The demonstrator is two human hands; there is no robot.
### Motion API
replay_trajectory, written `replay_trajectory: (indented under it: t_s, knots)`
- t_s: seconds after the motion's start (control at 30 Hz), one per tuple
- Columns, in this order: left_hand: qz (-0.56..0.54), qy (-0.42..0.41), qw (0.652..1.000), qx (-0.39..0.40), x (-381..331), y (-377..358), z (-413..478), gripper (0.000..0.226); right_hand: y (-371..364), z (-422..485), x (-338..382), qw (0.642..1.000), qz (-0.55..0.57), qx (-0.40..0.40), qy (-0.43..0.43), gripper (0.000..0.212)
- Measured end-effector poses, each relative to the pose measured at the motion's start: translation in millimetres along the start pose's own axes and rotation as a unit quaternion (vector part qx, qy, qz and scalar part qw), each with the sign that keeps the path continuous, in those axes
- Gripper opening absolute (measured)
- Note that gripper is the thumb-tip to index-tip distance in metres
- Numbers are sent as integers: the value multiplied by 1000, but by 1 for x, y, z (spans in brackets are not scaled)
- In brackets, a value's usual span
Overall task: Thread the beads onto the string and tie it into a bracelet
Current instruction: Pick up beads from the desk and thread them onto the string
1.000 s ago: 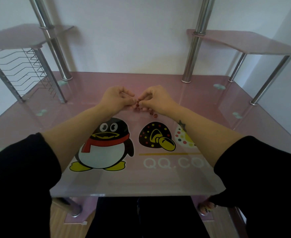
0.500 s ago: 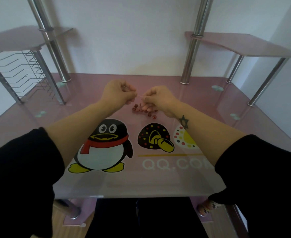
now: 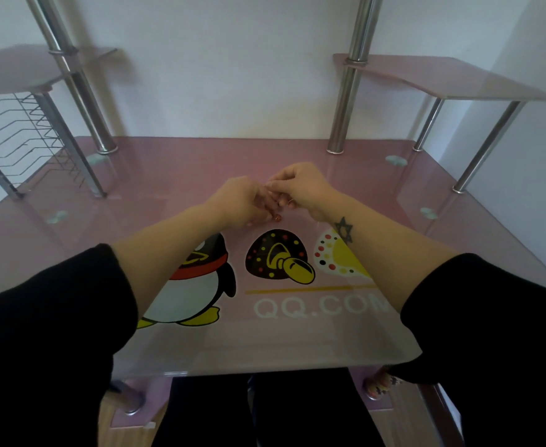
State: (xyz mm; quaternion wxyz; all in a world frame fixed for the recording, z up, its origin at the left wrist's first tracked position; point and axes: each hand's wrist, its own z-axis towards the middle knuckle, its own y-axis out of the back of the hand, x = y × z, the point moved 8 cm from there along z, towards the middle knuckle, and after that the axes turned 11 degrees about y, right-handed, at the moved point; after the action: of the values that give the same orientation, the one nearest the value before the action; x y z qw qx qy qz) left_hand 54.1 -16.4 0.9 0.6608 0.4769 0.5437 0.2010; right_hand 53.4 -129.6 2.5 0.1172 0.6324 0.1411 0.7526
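Landmark: mushroom print (image 3: pixel 275 253) on the pink glass table (image 3: pixel 200 162).

- Both hands meet just beyond the mushroom print, over the table top.
- Right hand (image 3: pixel 304 188): fingers curled, thumb and forefinger pinched tight together at the tips. By the task, it is likely pinching the string, which is too fine to make out.
- Left hand (image 3: pixel 242 201): fingers reach down and forward, loosely extended, tips close to the right hand's pinch. Cannot tell whether they hold anything.
- One red bead (image 3: pixel 277 217) lies loose on the glass between the print and the left fingertips. Any other beads are hidden under the hands.

Progress, as a judgement: threading is under way, early or middle stage. At least one bead is still off the string, and no closed loop or knot is visible — tying is yet to be done. The number of beads already strung can't be read.
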Motion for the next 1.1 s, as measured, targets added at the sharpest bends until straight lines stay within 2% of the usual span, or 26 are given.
replay_trajectory:
  t_s: [0.2, 0.33, 0.5, 0.67, 0.8, 0.93, 1.1]
  knots:
    - [7, 5, 1000, -18, 4, 0, 4, 14, 0, -1, -3, 1000, -7, 7, 2, 11]
    - [-43, 23, 999, -16, 17, 4, 1, 11, -2, -1, -1, 999, -48, 11, 15, 8]
    - [-138, 53, 989, -6, 38, 14, -5, 15, -7, 2, 1, 998, -49, -1, 32, 5]
    - [-173, 70, 982, -22, 50, 21, -11, 9, -12, 3, 4, 997, -52, -10, 49, 4]
    - [-192, 93, 975, -68, 60, 26, -15, 9, -15, 4, 3, 997, -46, -17, 58, 4]
    - [-209, 117, 967, -89, 64, 30, -16, 17, -19, 4, 5, 996, -56, -13, 64, 4]
    - [-213, 109, 969, -65, 57, 28, -18, 21, -21, 2, 8, 993, -75, -12, 85, 7]
